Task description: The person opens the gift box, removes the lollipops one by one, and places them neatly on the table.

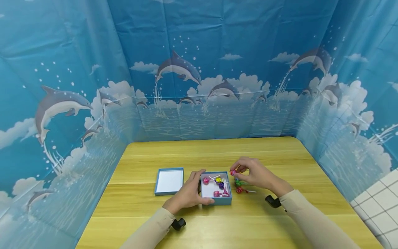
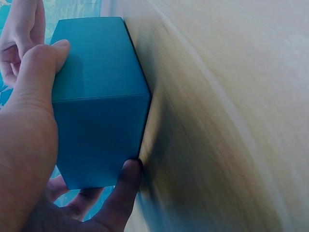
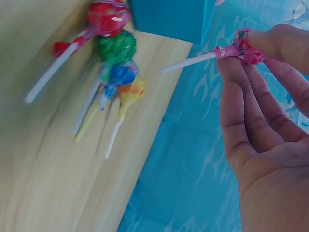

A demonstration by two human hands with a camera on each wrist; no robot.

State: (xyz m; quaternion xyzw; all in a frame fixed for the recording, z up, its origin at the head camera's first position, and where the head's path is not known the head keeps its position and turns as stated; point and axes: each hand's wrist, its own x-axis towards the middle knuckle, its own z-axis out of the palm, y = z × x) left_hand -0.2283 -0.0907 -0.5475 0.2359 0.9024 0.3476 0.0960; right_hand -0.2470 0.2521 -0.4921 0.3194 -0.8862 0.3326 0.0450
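Note:
My left hand [image 1: 188, 193] grips an open blue box [image 1: 222, 201], thumb on the near side and fingers around the far side. Inside the box lie several wrapped lollipops: pink, yellow and dark purple. Above the table to the right of the box, my right hand [image 1: 256, 174] pinches a pink-red lollipop [image 3: 229, 51] by its wrapped head, the white stick pointing away from the palm. Beneath that hand, a red lollipop [image 3: 108, 19], a green lollipop [image 3: 118, 47], a blue lollipop [image 3: 121, 76] and an orange lollipop [image 3: 131, 92] lie close together on the table.
A shallow blue-rimmed box lid [image 1: 169, 181] with a white inside lies left of the box. Everything stands on a yellow wood-grain table [image 1: 199, 228]. A blue dolphin-printed curtain [image 1: 199, 117] encloses its back and sides.

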